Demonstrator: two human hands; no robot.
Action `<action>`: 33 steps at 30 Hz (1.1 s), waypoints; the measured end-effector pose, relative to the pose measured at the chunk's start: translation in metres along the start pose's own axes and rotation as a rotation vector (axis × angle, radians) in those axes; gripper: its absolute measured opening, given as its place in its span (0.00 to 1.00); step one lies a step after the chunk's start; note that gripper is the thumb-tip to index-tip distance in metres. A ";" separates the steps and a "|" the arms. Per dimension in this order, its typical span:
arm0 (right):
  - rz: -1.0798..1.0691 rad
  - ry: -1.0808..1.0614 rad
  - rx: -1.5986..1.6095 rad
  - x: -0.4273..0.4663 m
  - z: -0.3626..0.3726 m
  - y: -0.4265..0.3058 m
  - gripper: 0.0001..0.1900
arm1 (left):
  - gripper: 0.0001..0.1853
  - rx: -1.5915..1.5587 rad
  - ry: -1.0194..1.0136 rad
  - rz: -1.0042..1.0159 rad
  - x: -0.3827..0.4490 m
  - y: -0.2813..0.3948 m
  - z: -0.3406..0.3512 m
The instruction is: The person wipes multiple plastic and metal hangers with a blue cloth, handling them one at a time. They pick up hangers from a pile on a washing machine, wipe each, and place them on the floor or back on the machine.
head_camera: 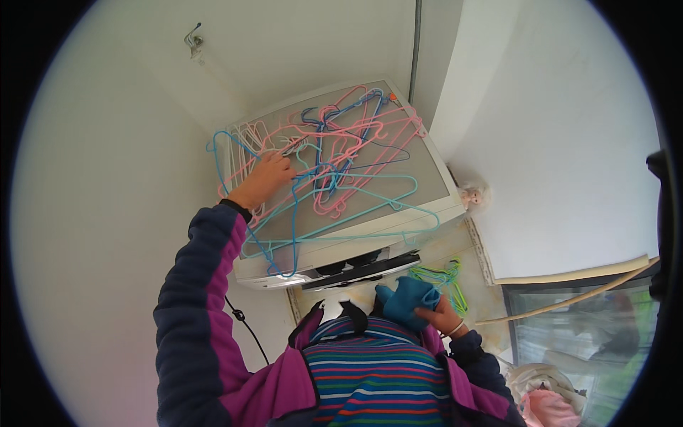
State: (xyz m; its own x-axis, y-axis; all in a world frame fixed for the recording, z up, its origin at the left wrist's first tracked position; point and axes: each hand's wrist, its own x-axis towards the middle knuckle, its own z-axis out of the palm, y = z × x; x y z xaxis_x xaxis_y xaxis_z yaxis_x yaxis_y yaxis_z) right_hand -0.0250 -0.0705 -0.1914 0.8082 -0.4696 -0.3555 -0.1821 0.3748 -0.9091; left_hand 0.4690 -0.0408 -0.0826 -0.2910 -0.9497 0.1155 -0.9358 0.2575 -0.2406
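My left hand (pixel 269 179) reaches over the front-loading washing machine (pixel 435 184) and closes around part of a blue clothes hanger (pixel 295 229). Pink hangers (pixel 373 169), light-blue hangers (pixel 368 233), dark-blue ones and white hangers (pixel 243 160) lie tangled on the machine's top around that hand. Near my body, below the machine's front edge, my right hand (pixel 445 317) grips a crumpled teal cloth item (pixel 408 301). Its full shape is hidden by folds.
Green and blue hangers (pixel 456 288) lie lower down, beyond my right hand. A doll's head (pixel 472 197) is beside the machine's right corner. A wall tap (pixel 195 42) projects at the upper left. A wooden stick (pixel 565 299) crosses the window at right, above a bag with pink cloth (pixel 549 408).
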 end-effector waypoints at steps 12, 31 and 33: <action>-0.120 0.203 0.056 0.055 -0.013 -0.021 0.10 | 0.06 -0.227 -0.049 -0.028 -0.026 -0.014 -0.046; -0.691 0.332 -0.887 0.192 0.075 -0.184 0.23 | 0.05 -0.346 0.088 0.069 -0.024 -0.011 -0.019; -0.419 0.325 -1.080 0.218 0.076 -0.175 0.20 | 0.05 -0.334 0.115 0.067 -0.031 -0.015 -0.023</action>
State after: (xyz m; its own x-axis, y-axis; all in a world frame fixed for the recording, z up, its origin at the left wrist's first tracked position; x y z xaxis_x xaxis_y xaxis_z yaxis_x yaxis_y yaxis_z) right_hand 0.2251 -0.1775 -0.0934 0.7663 -0.6323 0.1143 -0.4396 -0.6457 -0.6243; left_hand 0.4880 -0.0108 -0.0604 -0.3565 -0.9075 0.2220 -0.9218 0.3803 0.0745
